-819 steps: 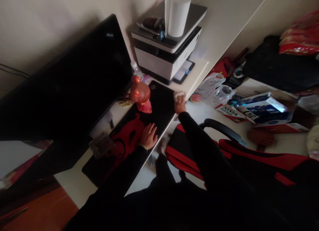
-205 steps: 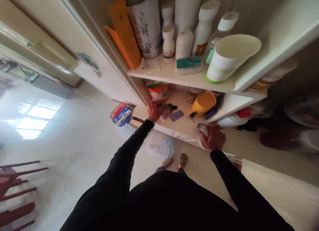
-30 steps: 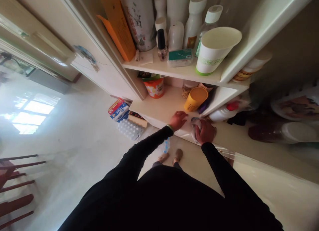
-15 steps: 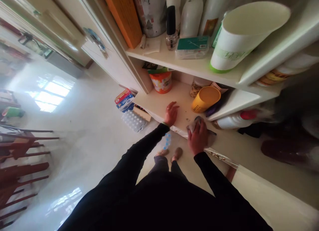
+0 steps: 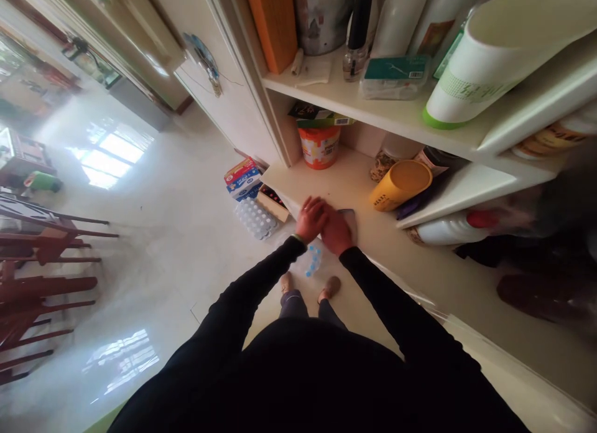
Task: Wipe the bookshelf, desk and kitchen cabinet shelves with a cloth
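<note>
My left hand (image 5: 311,219) is at the front edge of the white lower shelf (image 5: 354,178), its fingers curled and touching or overlapping my right hand. Whether anything lies in it is hidden. Beside it, my right hand (image 5: 336,232) is closed and pressed low on the shelf edge. A grey cloth (image 5: 349,219) with a darker border sticks out from under and behind it. To the right, a yellow cup (image 5: 402,183) leans on its side, close to a jar (image 5: 382,164) with brownish contents. An orange-and-white tub (image 5: 319,147) stands at the back left of the shelf.
The upper shelf carries a tall green-and-white paper cup (image 5: 476,78), a clear box with a green label (image 5: 396,77), a black-capped bottle (image 5: 358,35) and an orange box (image 5: 273,28). On the floor lie an egg tray (image 5: 255,219) and cartons (image 5: 242,179). Chairs (image 5: 51,290) are at the left.
My right hand has moved left along the shelf edge with the grey cloth, up to my left hand. My left hand's fingers have curled in. The view has shifted slightly.
</note>
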Motion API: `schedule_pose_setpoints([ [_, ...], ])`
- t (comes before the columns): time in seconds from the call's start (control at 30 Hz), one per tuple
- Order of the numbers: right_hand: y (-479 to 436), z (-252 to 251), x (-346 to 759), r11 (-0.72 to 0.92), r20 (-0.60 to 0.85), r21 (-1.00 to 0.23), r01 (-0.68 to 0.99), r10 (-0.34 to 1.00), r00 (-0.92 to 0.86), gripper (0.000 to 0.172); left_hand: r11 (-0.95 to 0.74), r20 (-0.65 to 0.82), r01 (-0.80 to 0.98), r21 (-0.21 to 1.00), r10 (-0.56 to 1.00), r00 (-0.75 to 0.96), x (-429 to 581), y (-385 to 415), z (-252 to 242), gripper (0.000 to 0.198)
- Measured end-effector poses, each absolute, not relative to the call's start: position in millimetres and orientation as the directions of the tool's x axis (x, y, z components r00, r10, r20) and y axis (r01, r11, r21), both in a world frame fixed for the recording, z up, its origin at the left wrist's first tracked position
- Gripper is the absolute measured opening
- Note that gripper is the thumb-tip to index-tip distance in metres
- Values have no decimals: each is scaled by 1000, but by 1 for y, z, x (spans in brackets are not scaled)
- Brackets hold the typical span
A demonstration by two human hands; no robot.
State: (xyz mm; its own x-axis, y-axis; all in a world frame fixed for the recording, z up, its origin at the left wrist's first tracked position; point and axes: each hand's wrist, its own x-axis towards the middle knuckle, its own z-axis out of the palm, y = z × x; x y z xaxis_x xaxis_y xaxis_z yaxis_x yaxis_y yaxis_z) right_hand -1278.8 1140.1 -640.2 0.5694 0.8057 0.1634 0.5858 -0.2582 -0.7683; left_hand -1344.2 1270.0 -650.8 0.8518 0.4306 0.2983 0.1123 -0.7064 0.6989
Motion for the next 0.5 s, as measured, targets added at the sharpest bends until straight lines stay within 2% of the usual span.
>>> schedule_pose_setpoints([
  [0.07,1131,-640,-1303,-193,-5,-933,305,852,524,32,-714,279,169,680,465,840,-1377,1276,-637,15],
  [0.13,1120,-640,-1324,-191,-117,-978,85,840,530,19,-687,258,201,698,503,825,-1399,1281,-624,15],
  [0.23,1111,-638,-1333,-146,-162,-986,-82,707,689,37,-559,184,146,816,491,851,-1404,1277,-609,17],
  [0.3,1113,-630,-1324,-43,-213,-972,-230,570,793,51,-436,96,104,894,413,905,-1396,1270,-601,41],
  [0.37,1119,-618,-1313,117,-300,-916,-384,438,847,57,-364,10,124,923,346,938,-1385,1263,-594,51],
  [0.43,1127,-603,-1309,272,-371,-842,-466,335,866,57,-370,-42,167,914,322,946,-1375,1263,-587,40],
  [0.5,1134,-590,-1312,328,-370,-838,-437,248,895,60,-401,-33,166,901,318,948,-1367,1271,-580,25],
])
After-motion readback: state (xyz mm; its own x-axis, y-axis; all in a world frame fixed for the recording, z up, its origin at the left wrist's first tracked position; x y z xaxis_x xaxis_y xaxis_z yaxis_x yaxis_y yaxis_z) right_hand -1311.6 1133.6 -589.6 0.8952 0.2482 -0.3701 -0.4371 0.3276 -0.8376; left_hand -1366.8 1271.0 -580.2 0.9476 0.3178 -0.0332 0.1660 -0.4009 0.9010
